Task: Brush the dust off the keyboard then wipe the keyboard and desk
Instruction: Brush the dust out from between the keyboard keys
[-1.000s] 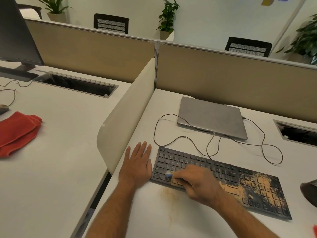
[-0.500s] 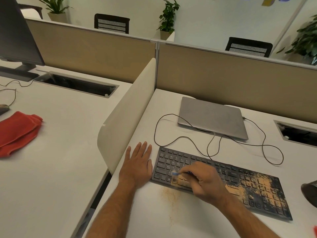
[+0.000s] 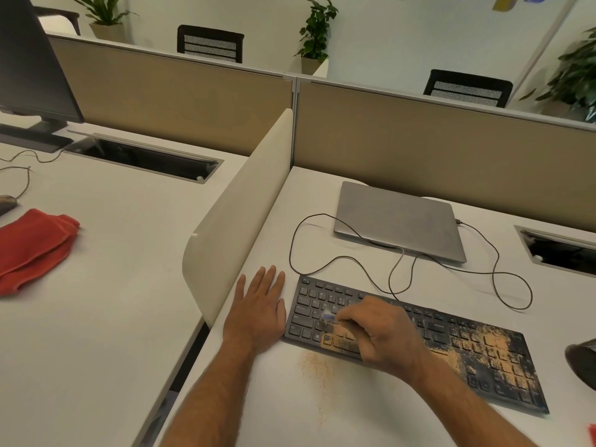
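Lying under right hand [image 3: 383,333], keyboard [image 3: 483,359], left hand [image 3: 259,308] beside it

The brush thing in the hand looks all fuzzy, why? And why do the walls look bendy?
In the head view, the brush and the right hand holding it are smeared by motion blur, while the flat left hand and the keyboard look sharp. The wide-angle lens bows the partition near the edges.
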{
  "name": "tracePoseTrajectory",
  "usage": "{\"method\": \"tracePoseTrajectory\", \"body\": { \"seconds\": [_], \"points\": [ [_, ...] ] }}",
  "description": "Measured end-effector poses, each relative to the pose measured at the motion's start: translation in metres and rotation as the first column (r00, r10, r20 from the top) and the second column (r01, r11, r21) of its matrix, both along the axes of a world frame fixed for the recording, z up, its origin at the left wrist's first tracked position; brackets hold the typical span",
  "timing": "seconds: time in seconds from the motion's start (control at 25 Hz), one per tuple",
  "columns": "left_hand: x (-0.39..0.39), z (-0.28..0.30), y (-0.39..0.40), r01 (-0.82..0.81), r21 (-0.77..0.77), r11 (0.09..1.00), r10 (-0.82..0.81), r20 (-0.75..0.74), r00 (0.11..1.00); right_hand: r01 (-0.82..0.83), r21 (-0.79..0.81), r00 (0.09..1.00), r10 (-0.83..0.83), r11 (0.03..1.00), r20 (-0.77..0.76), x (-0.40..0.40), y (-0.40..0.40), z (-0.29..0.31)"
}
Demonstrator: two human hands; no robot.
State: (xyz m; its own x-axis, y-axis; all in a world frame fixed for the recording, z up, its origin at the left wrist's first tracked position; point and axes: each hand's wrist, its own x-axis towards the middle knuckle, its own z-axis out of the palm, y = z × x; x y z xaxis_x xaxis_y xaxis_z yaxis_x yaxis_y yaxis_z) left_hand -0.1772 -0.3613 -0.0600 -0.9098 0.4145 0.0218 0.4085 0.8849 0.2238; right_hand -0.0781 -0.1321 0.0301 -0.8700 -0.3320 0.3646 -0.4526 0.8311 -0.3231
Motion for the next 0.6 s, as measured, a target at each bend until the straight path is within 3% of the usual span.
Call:
{"method": "tracePoseTrajectory", "body": {
  "seconds": [0.2, 0.36, 0.52, 0.6],
  "points": [
    [-0.0003, 0.0007, 0.0002, 0.001, -0.006, 1.0, -0.001, 0.002, 1.0, -0.019, 0.111, 0.999, 0.015, 0.994, 0.032, 0.0008, -0.0014, -0.0024],
    [-0.0004, 0.0004, 0.0, 0.0, -0.001, 1.0, 0.0, -0.002, 1.0, 0.029, 0.018, 0.999, -0.03, 0.999, 0.036, -0.0017, 0.001, -0.0002],
    [-0.0003, -0.0005, 0.0, 0.002, -0.007, 1.0, -0.002, 0.006, 1.0, 0.034, 0.087, 0.998, -0.039, 0.996, 0.057, 0.0022, -0.0007, 0.0002],
    [-0.0005, -0.0007, -0.0002, 0.003, 0.0, 1.0, -0.003, 0.005, 1.0, 0.099, -0.002, 0.994, -0.099, 0.995, 0.041, 0.0004, 0.0018, 0.0041]
  ]
}}
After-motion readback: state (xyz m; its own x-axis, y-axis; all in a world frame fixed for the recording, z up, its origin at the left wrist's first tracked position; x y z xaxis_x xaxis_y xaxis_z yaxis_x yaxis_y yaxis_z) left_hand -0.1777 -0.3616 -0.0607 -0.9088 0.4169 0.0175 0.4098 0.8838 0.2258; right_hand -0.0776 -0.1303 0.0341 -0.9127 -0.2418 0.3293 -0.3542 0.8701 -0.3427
